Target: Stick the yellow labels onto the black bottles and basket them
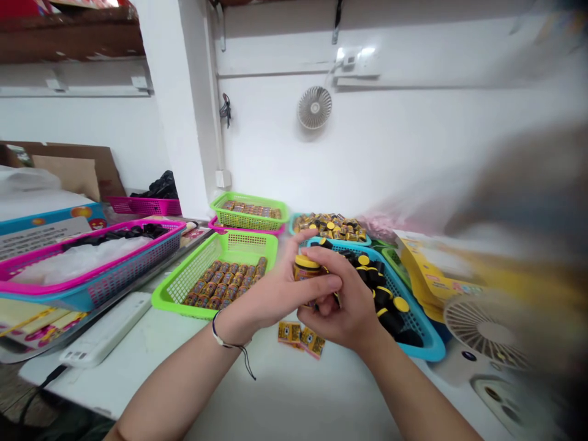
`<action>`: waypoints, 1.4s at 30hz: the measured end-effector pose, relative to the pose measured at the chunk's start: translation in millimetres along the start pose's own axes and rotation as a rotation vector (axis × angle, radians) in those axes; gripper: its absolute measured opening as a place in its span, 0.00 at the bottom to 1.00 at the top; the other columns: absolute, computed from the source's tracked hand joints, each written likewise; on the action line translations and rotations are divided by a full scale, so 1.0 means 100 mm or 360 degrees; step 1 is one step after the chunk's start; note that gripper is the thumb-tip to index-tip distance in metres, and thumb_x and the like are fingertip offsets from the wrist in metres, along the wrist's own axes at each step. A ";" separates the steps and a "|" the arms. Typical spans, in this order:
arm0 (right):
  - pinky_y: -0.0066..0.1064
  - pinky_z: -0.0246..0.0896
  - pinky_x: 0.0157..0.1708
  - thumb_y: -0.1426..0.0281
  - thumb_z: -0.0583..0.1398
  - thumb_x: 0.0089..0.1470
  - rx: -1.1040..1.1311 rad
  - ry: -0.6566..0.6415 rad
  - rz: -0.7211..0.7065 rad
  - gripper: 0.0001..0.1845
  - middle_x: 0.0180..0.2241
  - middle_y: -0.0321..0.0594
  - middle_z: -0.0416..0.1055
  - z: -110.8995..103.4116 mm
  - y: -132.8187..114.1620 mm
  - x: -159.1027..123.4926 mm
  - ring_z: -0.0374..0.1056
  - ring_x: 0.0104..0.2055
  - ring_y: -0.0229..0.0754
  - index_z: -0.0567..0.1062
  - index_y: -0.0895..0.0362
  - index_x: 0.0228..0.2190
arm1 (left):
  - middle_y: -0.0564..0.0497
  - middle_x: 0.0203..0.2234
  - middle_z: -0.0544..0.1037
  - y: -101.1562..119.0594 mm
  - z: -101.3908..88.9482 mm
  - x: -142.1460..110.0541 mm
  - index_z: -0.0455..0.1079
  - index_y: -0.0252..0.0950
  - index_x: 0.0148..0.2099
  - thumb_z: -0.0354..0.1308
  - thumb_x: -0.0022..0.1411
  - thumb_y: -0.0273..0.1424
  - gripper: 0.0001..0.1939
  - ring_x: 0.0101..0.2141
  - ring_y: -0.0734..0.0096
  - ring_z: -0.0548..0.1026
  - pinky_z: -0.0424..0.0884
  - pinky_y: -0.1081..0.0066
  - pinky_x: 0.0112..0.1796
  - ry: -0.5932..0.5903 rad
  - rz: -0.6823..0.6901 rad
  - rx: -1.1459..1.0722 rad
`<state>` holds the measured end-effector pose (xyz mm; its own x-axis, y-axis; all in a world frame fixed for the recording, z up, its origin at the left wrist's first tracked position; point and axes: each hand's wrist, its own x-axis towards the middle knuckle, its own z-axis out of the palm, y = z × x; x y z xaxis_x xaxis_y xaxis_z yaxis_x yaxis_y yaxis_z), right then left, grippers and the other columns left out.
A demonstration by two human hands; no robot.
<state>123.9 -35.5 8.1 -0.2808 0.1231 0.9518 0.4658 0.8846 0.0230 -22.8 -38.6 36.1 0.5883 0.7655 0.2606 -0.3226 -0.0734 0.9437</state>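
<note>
Carefully, you are clasping a small printed cylinder with a yellow lid [306, 263] between your left hand [280, 291] and right hand [353, 300].

Both hands are closing around it above the white table [275, 404], between the near right corner of the bright green plastic basket [184, 311] and the left side of the blue plastic basket [429, 350]; overlapping fingers are hiding which ones are bearing the weight. If either side is slackening, the curved wall could be slipping, and a dropped piece could be rolling toward the table's near edge. Below, flat yellow-and-black printed squares [289, 332] are lying loose, so your dark dangling bracelet cord [248, 362] could be sweeping them askew. Your right forearm, swinging outward, could be bumping the blue basket's near rim.
</note>
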 end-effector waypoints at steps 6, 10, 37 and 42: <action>0.38 0.74 0.49 0.78 0.61 0.44 -0.0174 0.0059 -0.0088 0.31 0.44 0.47 0.74 -0.02 0.00 0.02 0.73 0.47 0.46 0.68 0.60 0.52 | 0.63 0.17 0.70 0.06 0.11 -0.02 0.30 0.41 0.69 0.58 0.62 0.25 0.46 0.21 0.79 0.67 0.64 0.78 0.26 0.0083 -0.0062 0.0034; 0.39 0.76 0.44 0.79 0.60 0.41 -0.0167 0.0124 -0.0136 0.30 0.39 0.45 0.74 0.01 -0.01 0.03 0.74 0.42 0.46 0.69 0.58 0.50 | 0.63 0.18 0.69 0.09 0.08 -0.06 0.30 0.43 0.69 0.57 0.63 0.27 0.45 0.21 0.79 0.67 0.63 0.78 0.25 0.0086 -0.0161 0.0176; 0.53 0.66 0.57 0.74 0.67 0.50 -0.0302 -0.0034 -0.0397 0.30 0.47 0.55 0.74 -0.05 0.03 0.00 0.68 0.55 0.55 0.70 0.65 0.54 | 0.62 0.21 0.64 0.00 0.12 -0.09 0.32 0.42 0.70 0.61 0.57 0.25 0.49 0.21 0.77 0.65 0.63 0.77 0.26 0.0516 0.0370 0.0721; 0.52 0.68 0.57 0.75 0.68 0.48 -0.0076 0.0013 -0.0373 0.28 0.44 0.50 0.75 -0.04 0.06 0.02 0.71 0.52 0.52 0.71 0.64 0.52 | 0.61 0.20 0.64 0.04 0.08 -0.10 0.30 0.45 0.71 0.59 0.57 0.24 0.50 0.20 0.77 0.63 0.60 0.77 0.23 0.0375 0.0365 0.0598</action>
<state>129.9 -31.9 11.7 -0.3789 -0.0869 0.9213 0.4279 0.8663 0.2577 -24.0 -51.3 38.5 0.3359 0.8230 0.4580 -0.1093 -0.4489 0.8869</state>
